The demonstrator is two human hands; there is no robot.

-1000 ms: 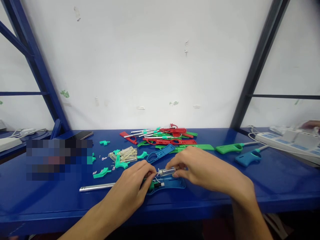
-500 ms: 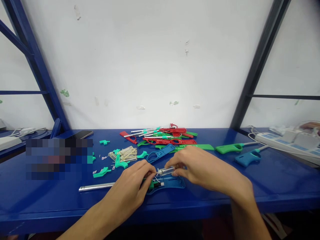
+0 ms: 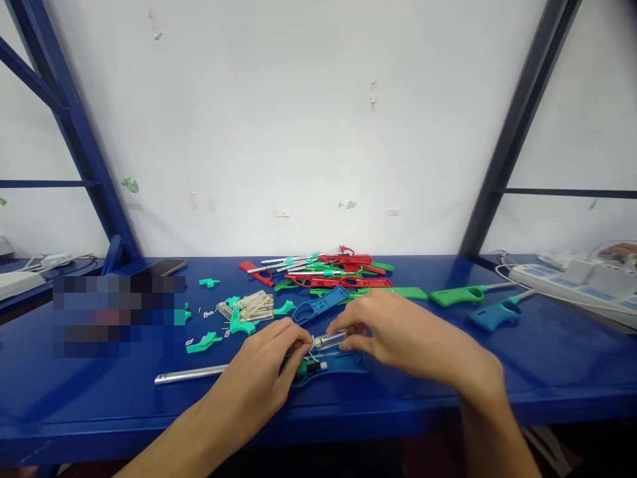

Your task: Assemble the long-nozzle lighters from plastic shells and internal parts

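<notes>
Above an open blue lighter shell [image 3: 351, 362], my right hand [image 3: 391, 325] grips a clear lighter fuel tank [image 3: 328, 341] between thumb and fingers. My left hand [image 3: 271, 355] is pinched at the tank's left end, where a thin white tube [image 3: 312, 356] shows at the fingertips. How firmly it holds that tube is partly hidden. In the shell lie a green piece and a black igniter part [image 3: 314, 366]. A silver metal barrel [image 3: 186, 376] sticks out leftward from under my left hand.
Clear tanks [image 3: 256, 305] and turquoise triggers [image 3: 241, 325] lie left of centre. Behind are red shells [image 3: 363, 283], green shells and a loose blue shell half [image 3: 321, 305]. Whole green [image 3: 455, 296] and blue [image 3: 495, 315] lighters lie right, beside a power strip [image 3: 552, 285]. A phone [image 3: 166, 267] lies left.
Both hands keep almost the same place. The clear tank's left end sits slightly closer to my left fingertips, and less of the white tube shows between them.
</notes>
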